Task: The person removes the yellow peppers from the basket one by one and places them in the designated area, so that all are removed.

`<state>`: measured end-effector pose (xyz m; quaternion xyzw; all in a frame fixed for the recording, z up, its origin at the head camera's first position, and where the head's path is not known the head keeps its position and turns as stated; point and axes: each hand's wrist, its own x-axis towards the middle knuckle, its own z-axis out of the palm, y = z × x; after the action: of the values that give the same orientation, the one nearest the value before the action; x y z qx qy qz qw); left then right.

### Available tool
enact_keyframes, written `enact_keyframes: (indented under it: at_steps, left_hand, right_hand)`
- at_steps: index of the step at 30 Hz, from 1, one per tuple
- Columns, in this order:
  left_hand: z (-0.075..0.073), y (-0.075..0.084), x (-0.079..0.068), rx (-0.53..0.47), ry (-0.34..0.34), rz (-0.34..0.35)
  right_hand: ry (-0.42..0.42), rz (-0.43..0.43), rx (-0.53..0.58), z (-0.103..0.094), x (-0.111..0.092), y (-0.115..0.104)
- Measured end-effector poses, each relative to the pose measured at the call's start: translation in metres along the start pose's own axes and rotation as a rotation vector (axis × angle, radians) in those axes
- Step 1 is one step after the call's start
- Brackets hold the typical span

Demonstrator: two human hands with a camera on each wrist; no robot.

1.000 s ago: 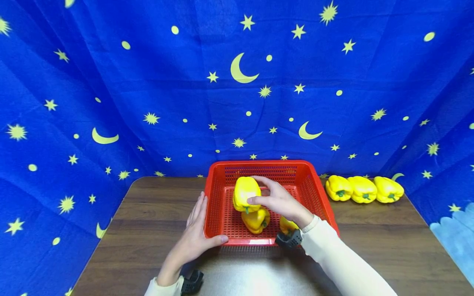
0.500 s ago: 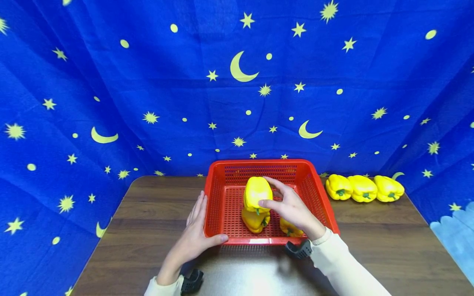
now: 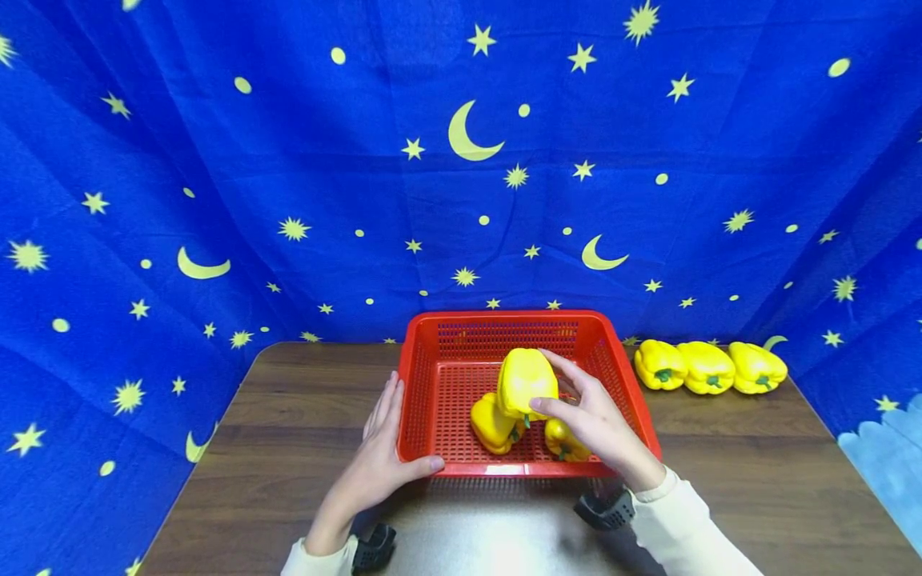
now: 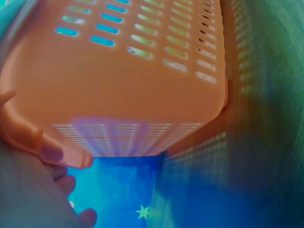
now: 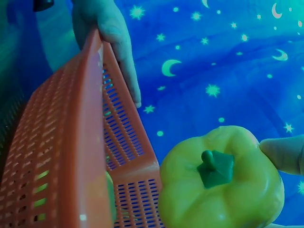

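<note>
My right hand (image 3: 592, 416) grips a yellow bell pepper (image 3: 527, 382) between thumb and fingers, held over the red basket (image 3: 529, 470). In the right wrist view that bell pepper (image 5: 221, 185) shows its green stem toward the camera. Inside the basket, on its floor, lie a second bell pepper (image 3: 491, 426) and a third bell pepper (image 3: 564, 441), the second partly hidden behind the held one. My left hand (image 3: 380, 448) rests along the basket's left side with straight fingers, the thumb on the front left rim. In the left wrist view its fingers (image 4: 65, 184) show beside the rim.
A row of 3 yellow bell peppers (image 3: 708, 369) stands on the wooden table (image 3: 310, 416) to the right of the basket. A blue curtain (image 3: 374, 192) with stars and moons hangs right behind the table and down both sides.
My right hand has carried the held bell pepper rightward over the basket, from above the second pepper to between the two lying inside. The left hand has stayed in place.
</note>
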<state>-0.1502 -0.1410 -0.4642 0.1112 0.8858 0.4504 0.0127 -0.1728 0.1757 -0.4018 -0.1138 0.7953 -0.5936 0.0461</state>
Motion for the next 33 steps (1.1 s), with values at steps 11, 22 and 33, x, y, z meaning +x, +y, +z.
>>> enact_keyframes:
  at_steps: [11, 22, 33]
  left_hand:
    - [0.0, -0.002, 0.0, 0.003, 0.002, 0.012]
    - [0.0, -0.001, 0.0, 0.002, -0.005, -0.006]
    - [0.0, -0.003, 0.001, -0.003, 0.002, 0.005]
  right_hand:
    - [0.072, 0.015, 0.058, -0.013, -0.016, 0.003]
    - [0.111, -0.012, -0.025, -0.036, -0.026, 0.003]
    - [0.166, 0.041, -0.043, -0.059, -0.038, 0.006]
